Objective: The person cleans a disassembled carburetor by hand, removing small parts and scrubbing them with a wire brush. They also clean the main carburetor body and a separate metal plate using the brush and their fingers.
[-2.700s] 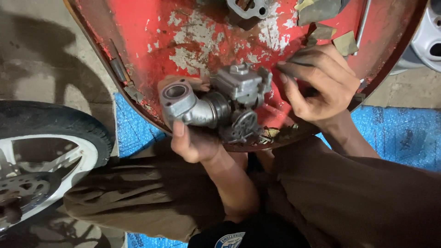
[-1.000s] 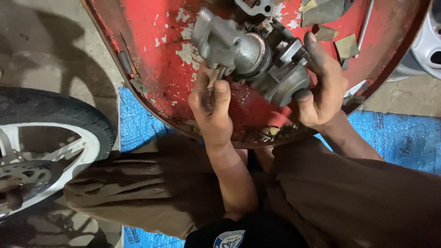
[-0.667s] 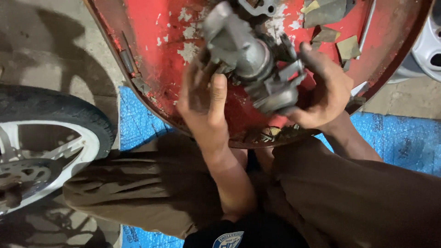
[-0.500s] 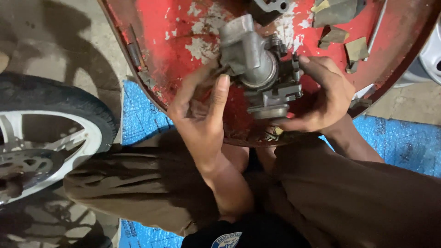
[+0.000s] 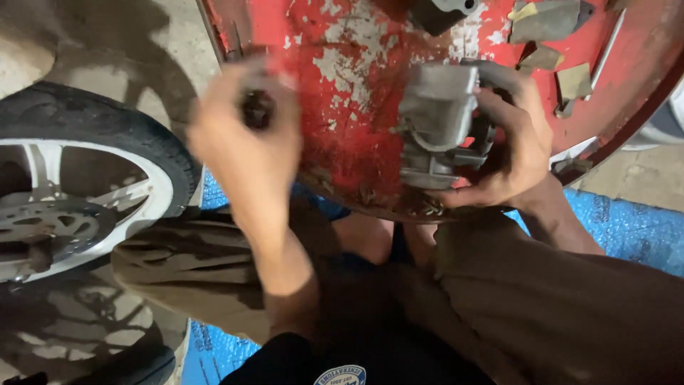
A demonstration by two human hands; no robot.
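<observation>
We had the grey metal carburettor (image 5: 440, 125) clasped in our right hand (image 5: 514, 146), fingers wrapped around its body, held over the chipped red tray (image 5: 342, 85). Our left hand (image 5: 246, 146), blurred, was pinching a small dark part (image 5: 256, 110) apart from it. We judged the stripping partly done, the carburettor's main body yet to be opened, beside the motorcycle wheel (image 5: 78, 192).

Concrete floor (image 5: 142, 43) under a crinkled blue plastic sheet (image 5: 627, 228), with a worn red round metal tray (image 5: 356, 107) bearing grey torn gasket scraps (image 5: 545, 21).
</observation>
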